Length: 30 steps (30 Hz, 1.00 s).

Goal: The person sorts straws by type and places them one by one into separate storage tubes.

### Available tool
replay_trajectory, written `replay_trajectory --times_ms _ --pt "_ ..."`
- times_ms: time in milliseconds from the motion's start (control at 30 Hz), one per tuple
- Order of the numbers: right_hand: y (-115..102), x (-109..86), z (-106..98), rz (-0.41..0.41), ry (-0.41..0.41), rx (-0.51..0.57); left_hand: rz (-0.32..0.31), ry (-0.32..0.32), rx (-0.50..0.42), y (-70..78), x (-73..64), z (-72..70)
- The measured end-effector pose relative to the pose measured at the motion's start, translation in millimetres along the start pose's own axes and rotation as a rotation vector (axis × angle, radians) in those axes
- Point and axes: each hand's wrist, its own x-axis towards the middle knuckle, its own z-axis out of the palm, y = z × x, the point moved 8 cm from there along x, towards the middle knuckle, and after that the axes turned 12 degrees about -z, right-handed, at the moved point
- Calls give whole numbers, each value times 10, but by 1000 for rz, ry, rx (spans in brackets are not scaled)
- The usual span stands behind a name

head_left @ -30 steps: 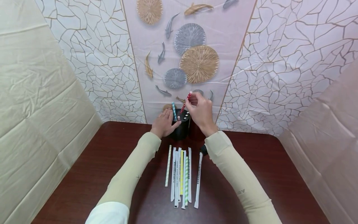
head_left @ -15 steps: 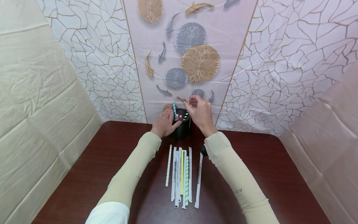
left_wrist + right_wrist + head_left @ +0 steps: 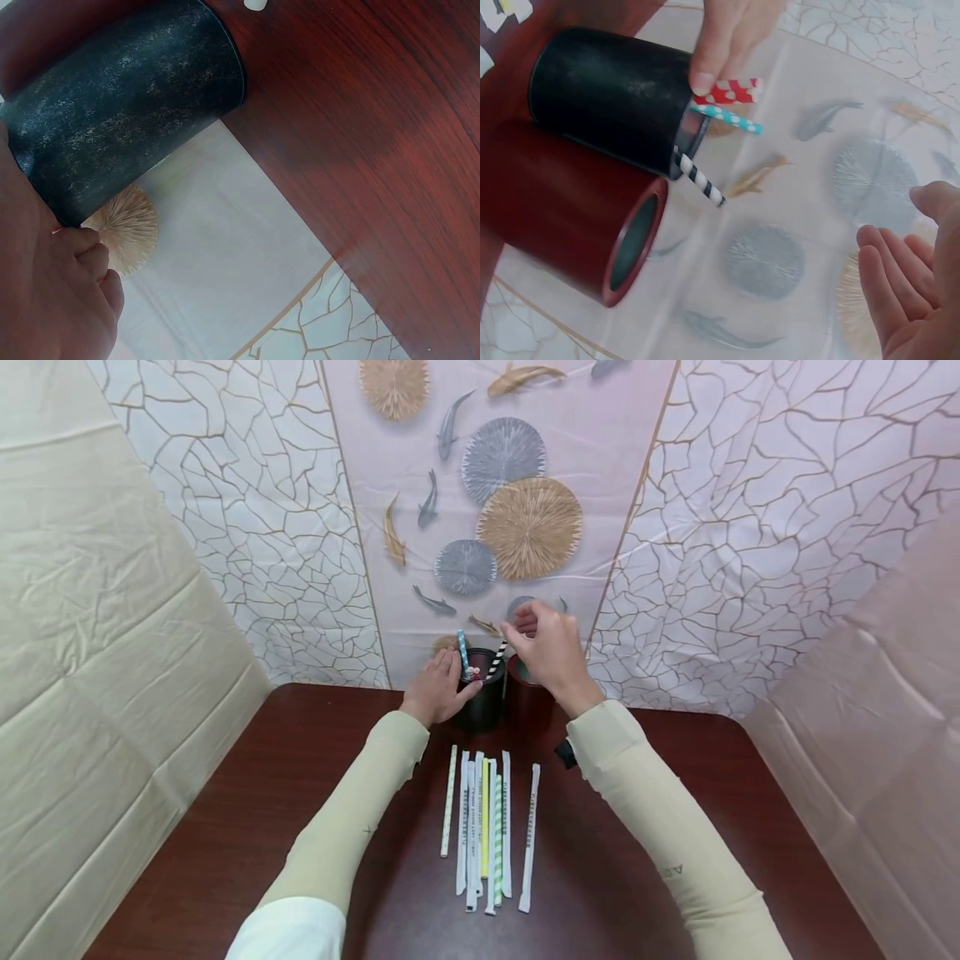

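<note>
My left hand [image 3: 437, 687] holds the black cup [image 3: 482, 706] at its rim, the thumb on the near side. Standing in that cup are a blue dotted paper straw [image 3: 462, 650], a black-and-white striped straw [image 3: 497, 658] and red dotted straws [image 3: 735, 91]. Above and to the right, my right hand [image 3: 553, 647] has nothing between its thumb and fingers, which are spread apart in the right wrist view. Beside the black cup, partly behind my right hand, is a dark red cup [image 3: 570, 217]; no straw shows at its mouth.
Several straws lie on the dark red table [image 3: 315, 827] in front of the cups: wrapped white ones [image 3: 529, 839], a yellow one [image 3: 484, 818], a green striped one [image 3: 498, 839] and a pale dotted one [image 3: 449, 802]. A patterned cloth wall [image 3: 420, 627] stands behind the table.
My right hand has let a red dotted straw go into the black cup, then drawn back to the right, uncovering the dark red cup's mouth. My left hand has stayed at the cup.
</note>
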Motion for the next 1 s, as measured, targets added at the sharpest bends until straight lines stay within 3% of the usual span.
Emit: replay_trajectory --times_ms 400,1000 --pt "-205 12 -53 42 -215 -57 5 13 -21 -13 -12 -20" --pt "-169 -430 240 160 -586 -123 0 5 7 5 -26 -21"
